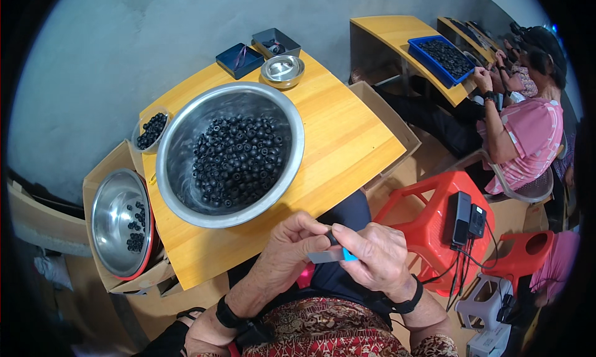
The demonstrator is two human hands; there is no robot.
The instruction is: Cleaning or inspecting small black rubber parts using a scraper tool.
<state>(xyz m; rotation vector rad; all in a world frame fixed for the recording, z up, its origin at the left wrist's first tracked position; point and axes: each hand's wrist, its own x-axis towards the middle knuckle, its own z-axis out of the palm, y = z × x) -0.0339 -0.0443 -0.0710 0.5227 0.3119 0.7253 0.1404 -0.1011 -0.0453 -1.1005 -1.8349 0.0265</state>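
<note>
Now, head view: both hands meet just past the near edge of the table (335, 146), over the lap.
Left grip: the left hand (282, 251) is closed, its fingertips pinching a dark piece (332, 238).
Right grip: the right hand (379, 254) grips the blue end of a knife (325, 256), its thumb up against the piece.
Knife: just below the piece; long axis nearly crosswise, flat blade pointing left, blue end right.
Piece: between the two thumbs; mostly covered, so its axis cannot be told.
Basin (180, 140): beyond and left of the grip, holding black rings (239, 158).
Stool (434, 202): right of the grip, red.
</note>
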